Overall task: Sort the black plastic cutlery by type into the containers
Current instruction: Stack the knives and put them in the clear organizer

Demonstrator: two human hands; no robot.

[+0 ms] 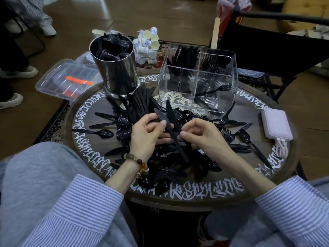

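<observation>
Knives first: two long black plastic knives (170, 128) are held over the middle of the round dark wooden table with white lettering round its rim (85, 139). Their long axes run from about five o'clock up to eleven o'clock, blade tips pointing away toward the containers, handles trailing back toward the person. The left hand (148, 134) curls its fingers round the nearer knife just below the blade, thumb pressed on its flat. The right hand (201, 135) pinches the shafts narrowly between thumb and forefinger, further down; the knives cross between the two hands, the tips standing clear above the left fingers.

Under the hands lies a loose heap of black plastic forks, spoons and knives (169, 168), too tangled to count. A single black spoon (99, 133) lies apart at nine o'clock, another with a long handle (252, 145) at three o'clock.

At twelve to one o'clock stands one clear ribbed plastic container with dividers (229, 97): knives upright in its far-left compartment, what look like forks behind at the right, one spoon leaning in the near-right compartment. At eleven o'clock stands one shiny steel cylinder holder (122, 81), stuffed with black wrapped items.
</observation>
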